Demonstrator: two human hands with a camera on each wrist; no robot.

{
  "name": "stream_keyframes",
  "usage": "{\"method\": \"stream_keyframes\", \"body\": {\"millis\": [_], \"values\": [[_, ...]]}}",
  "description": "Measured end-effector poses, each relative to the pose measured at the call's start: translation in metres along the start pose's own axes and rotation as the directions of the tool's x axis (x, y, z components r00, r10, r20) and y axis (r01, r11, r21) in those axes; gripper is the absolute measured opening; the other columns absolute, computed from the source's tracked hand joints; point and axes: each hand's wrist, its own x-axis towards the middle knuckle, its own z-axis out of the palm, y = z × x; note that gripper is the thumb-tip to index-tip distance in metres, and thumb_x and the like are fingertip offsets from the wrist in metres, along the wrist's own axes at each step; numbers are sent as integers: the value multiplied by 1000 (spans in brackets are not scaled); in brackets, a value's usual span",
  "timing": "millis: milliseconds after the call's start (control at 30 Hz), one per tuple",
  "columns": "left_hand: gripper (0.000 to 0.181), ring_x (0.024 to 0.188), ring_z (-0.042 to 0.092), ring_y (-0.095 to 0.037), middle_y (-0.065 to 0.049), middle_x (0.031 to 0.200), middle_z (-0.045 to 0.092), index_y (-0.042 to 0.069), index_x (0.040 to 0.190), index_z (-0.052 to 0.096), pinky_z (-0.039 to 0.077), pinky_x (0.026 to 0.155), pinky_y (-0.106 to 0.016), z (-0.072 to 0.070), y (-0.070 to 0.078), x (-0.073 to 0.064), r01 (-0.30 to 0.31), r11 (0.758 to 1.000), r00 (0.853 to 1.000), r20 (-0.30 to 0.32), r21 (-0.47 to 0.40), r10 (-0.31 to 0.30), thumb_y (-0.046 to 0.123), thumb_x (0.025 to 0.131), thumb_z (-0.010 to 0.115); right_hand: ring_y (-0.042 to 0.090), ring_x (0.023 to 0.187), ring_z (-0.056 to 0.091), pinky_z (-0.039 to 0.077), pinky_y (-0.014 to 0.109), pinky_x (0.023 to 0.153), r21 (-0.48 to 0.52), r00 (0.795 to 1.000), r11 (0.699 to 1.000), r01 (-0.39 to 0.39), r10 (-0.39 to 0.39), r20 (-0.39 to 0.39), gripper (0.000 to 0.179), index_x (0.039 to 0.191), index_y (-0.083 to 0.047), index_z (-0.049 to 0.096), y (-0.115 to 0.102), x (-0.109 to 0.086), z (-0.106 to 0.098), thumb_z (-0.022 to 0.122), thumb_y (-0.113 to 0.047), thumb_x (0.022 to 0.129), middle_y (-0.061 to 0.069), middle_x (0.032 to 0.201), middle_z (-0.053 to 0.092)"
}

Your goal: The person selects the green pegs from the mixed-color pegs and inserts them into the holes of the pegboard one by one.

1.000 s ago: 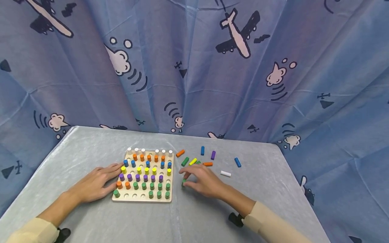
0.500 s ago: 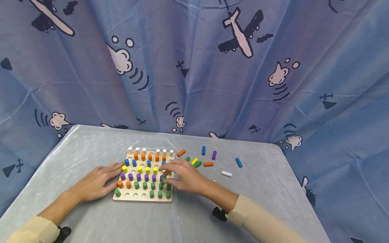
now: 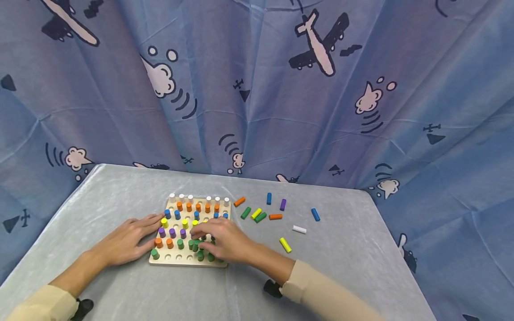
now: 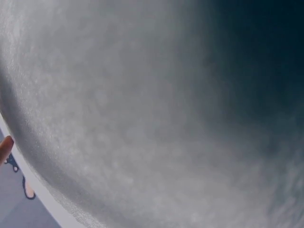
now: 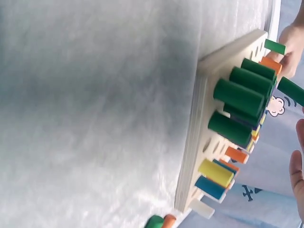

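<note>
A wooden pegboard stands on the table with rows of white, orange, blue, yellow, purple and green pegs. My left hand rests flat beside it, fingertips and thumb at its left edge; the left wrist view catches just a fingertip. Over the board's lower right part, my right hand pinches a green peg between thumb and fingers, above the lower green rows. It hides several pegs there in the head view. Bare holes show in the front row, right of the corner green peg.
Right of the board lie loose pegs: two green pegs, a yellow peg, a white peg, a purple peg, blue and orange ones. A blue curtain with airplane prints hangs behind the table.
My right hand has carried the green peg leftward from beside the board to over its lower rows. The yellow peg below the white one has come into sight. My left hand stays put.
</note>
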Motion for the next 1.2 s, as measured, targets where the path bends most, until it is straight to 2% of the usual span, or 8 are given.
{"method": "stream_keyframes", "body": {"millis": [267, 400, 633, 1033, 1200], "values": [[52, 134, 48, -38, -15, 150, 47, -1, 139, 56, 44, 96, -59, -2, 1, 0, 9, 1000, 1000, 17, -16, -9, 30, 97, 62, 1, 105, 63, 42, 20, 98, -4, 1000, 1000, 15, -15, 22, 36, 125, -12, 67, 1, 6, 18, 75, -13, 90, -9, 108, 74], [53, 134, 48, -38, -15, 151, 46, 0, 139, 56, 43, 97, -59, -2, 2, 1, 13, 1000, 1000, 21, -12, -12, 30, 97, 62, -1, 103, 62, 42, 17, 94, -20, 999, 1000, 22, -21, 30, 35, 124, -13, 67, 3, 6, 26, 75, -13, 90, -10, 107, 73], [52, 133, 49, -39, -15, 150, 47, 0, 139, 57, 44, 96, -59, 0, 0, 0, 9, 1000, 1000, 13, -2, -9, 30, 96, 62, 0, 99, 63, 42, 14, 92, -25, 999, 999, 37, -36, 36, 31, 121, -13, 69, 4, 7, 34, 74, -14, 90, -10, 105, 72], [52, 132, 49, -39, -15, 150, 47, 0, 139, 57, 44, 96, -58, 0, 0, 0, 7, 1000, 1000, 7, 3, -7, 30, 97, 62, 0, 99, 62, 42, 15, 92, -27, 999, 999, 25, -25, 34, 31, 121, -15, 69, 5, 7, 38, 75, -15, 90, -11, 104, 72], [52, 132, 50, -39, -15, 150, 48, 0, 138, 57, 45, 95, -58, 1, 0, 0, -4, 1000, 1000, -7, 8, 4, 29, 96, 63, 3, 101, 63, 43, 19, 95, -38, 999, 999, 15, -13, 40, 34, 124, -14, 68, 5, 5, 27, 74, -17, 91, -9, 107, 72]]}}
